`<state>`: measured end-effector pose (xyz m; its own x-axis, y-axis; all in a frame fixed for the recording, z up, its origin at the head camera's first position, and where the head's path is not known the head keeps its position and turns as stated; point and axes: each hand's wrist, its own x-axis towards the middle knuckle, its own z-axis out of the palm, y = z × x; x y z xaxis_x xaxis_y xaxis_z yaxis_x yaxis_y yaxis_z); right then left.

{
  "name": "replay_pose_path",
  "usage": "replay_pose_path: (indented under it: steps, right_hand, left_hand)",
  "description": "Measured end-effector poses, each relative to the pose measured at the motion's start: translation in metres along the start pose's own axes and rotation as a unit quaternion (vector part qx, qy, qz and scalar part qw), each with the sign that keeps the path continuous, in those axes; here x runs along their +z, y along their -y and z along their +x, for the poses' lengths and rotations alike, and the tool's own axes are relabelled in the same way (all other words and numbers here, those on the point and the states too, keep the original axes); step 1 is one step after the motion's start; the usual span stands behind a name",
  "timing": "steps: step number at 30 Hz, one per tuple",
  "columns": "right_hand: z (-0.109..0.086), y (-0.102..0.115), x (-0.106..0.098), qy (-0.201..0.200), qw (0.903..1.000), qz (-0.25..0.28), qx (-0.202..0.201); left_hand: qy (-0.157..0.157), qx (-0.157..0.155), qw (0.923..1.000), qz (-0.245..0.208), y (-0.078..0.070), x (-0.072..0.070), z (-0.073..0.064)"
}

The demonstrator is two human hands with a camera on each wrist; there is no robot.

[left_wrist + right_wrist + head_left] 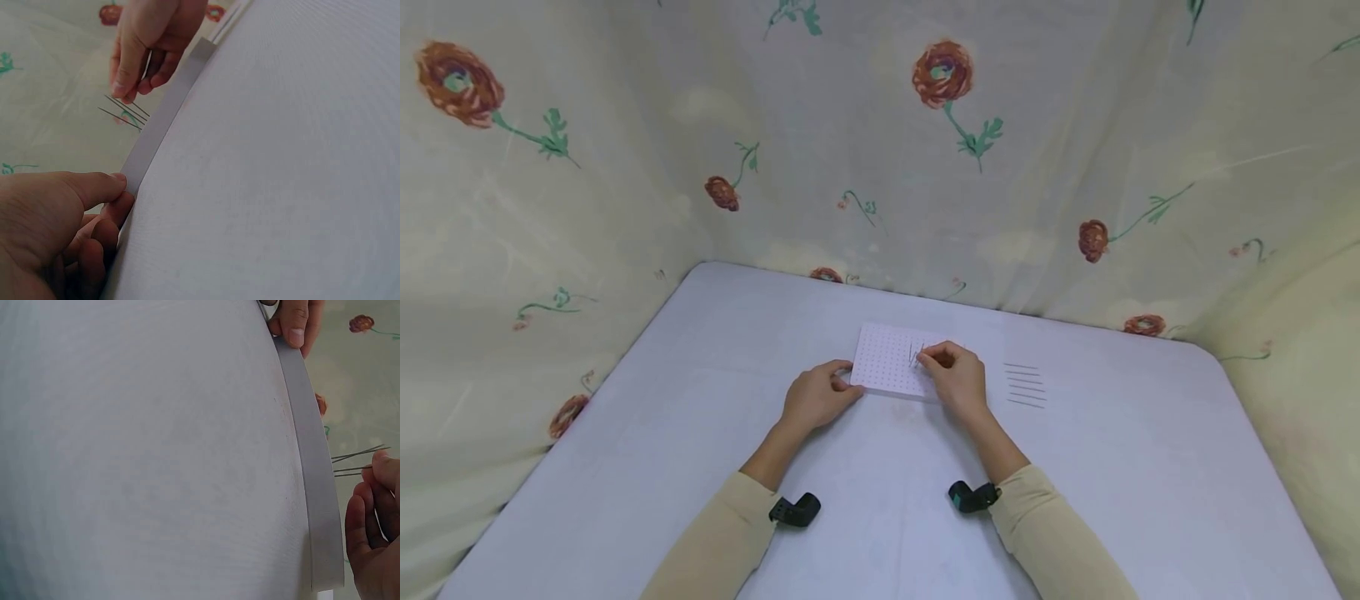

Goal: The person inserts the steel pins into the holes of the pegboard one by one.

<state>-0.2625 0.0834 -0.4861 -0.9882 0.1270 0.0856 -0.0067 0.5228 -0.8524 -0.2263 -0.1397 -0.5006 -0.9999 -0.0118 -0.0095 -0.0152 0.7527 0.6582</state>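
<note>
A white board point(880, 358) with a grid of small holes lies on the table. Its front left corner is gripped by my left hand point(816, 396), thumb on the front edge point(153, 137) and fingers at the side. Above the right part of the board, my right hand point(958, 375) pinches the top of a thin dark rod between thumb and fingertips. Beside it, a few similar thin rods point(120, 119) stand up from the board, some tilted and crossing. The board's right portion is hidden by my right hand in the head view.
Right of the board, several thin rods point(1026, 387) lie in a roughly parallel row on the white table point(1120, 467). A flowered cloth point(820, 125) hangs behind the table and along both sides. Each forearm wears a black wrist device point(796, 510).
</note>
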Motion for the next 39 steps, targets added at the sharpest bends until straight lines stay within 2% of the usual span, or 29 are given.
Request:
replay_pose_path:
  steps: [6,12,27,39]
  right_hand:
    - [-0.002,-0.001,-0.002,0.017,0.9994,-0.03,0.001]
    - [-0.001,-0.001,-0.008,0.025,0.9992,-0.03,0.002]
    - [0.004,-0.007,-0.051,0.035,0.9973,-0.016,0.063]
    - [0.005,-0.016,-0.085,0.022,0.9974,-0.042,0.054]
  left_hand:
    - [-0.001,-0.002,1.0,-0.001,0.0,0.0,-0.001]
    - [-0.001,-0.006,1.0,0.002,0.0,0.0,0.0]
    - [0.002,-0.001,1.0,0.003,-0.001,0.0,-0.001]
    - [-0.001,-0.003,1.0,0.0,-0.003,-0.001,-0.002]
